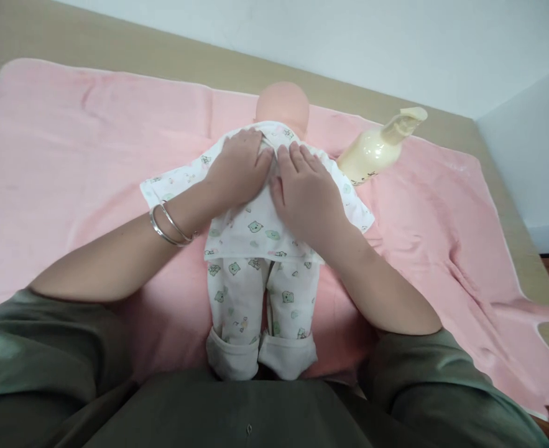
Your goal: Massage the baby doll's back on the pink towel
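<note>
A baby doll (283, 102) lies on a pink blanket with its bald head away from me. It wears a white printed top (255, 233) and matching trousers (241, 298) with turned-up cuffs. My left hand (241, 165) rests on the upper left of the top, fingers bent over the cloth near the neckline. Flat on the upper right of the top lies my right hand (306, 190), its fingers extended toward the head. The thumb of my left hand is close to the fingers of my right hand. Neither hand grasps anything visible.
The pink blanket (45, 162) is spread over a beige table (115, 46), with wrinkles at the right. A cream pump bottle (372, 149) leans or lies beside the doll's right-hand sleeve. A white wall (372, 43) stands behind the table.
</note>
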### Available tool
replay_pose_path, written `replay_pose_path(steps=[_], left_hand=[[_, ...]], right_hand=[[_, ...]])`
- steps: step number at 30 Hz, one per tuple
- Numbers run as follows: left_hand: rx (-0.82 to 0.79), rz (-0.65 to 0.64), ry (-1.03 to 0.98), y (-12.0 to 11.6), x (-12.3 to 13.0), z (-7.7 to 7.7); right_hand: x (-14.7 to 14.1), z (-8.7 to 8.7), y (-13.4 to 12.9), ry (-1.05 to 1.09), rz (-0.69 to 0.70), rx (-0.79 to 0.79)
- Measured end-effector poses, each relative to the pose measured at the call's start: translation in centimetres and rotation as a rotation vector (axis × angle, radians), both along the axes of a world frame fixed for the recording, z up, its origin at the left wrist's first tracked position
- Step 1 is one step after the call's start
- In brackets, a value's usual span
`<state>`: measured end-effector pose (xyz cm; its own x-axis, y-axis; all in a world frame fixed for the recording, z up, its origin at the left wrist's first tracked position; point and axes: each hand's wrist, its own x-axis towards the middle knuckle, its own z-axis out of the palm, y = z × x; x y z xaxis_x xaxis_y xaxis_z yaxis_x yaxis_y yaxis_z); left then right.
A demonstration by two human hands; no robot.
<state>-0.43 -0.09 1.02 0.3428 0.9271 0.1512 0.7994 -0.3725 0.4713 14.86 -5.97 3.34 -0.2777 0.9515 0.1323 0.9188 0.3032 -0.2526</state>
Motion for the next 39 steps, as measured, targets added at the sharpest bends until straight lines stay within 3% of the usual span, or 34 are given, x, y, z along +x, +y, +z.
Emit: replay_pose_path(steps=[4, 10, 14, 21, 26, 33, 36, 39], left_hand=[[0.03, 0.038, -0.044, 0.0, -0.1, -0.5], [0.141, -0.02, -0.048, -3.6, 1.2, -0.7], [0.136, -0.033, -0.054, -3.0, 1.1, -0.3], [-0.072, 0.06, 0.075, 0.4, -0.3, 0.6], [0.007, 0.051, -0.043, -0.9, 0.2, 0.4], [0.148, -0.008, 0.009, -4.5, 1.6, 0.1], [0.155, -0.008, -0.036, -3.6, 1.4, -0.2], [0.043, 0.035, -0.012, -1.5, 0.8, 0.0]], right_hand=[[0.5, 0.0, 0.9, 0.022, 0.0, -0.074], [2.2, -2.1, 4.6, 0.142, -0.097, -0.055], [1.4, -1.5, 3.3, 0.064, -0.096, -0.055], [-0.5, 0.4, -0.6, 0.003, -0.062, -0.005], [0.4, 0.8, 0.9, 0.038, -0.031, -0.107], [1.2, 0.0, 4.3, 0.073, -0.113, -0.119], [0.8, 0.1, 3.4, 0.036, -0.127, -0.12], [0.1, 0.3, 1.5, -0.004, -0.111, -0.072]])
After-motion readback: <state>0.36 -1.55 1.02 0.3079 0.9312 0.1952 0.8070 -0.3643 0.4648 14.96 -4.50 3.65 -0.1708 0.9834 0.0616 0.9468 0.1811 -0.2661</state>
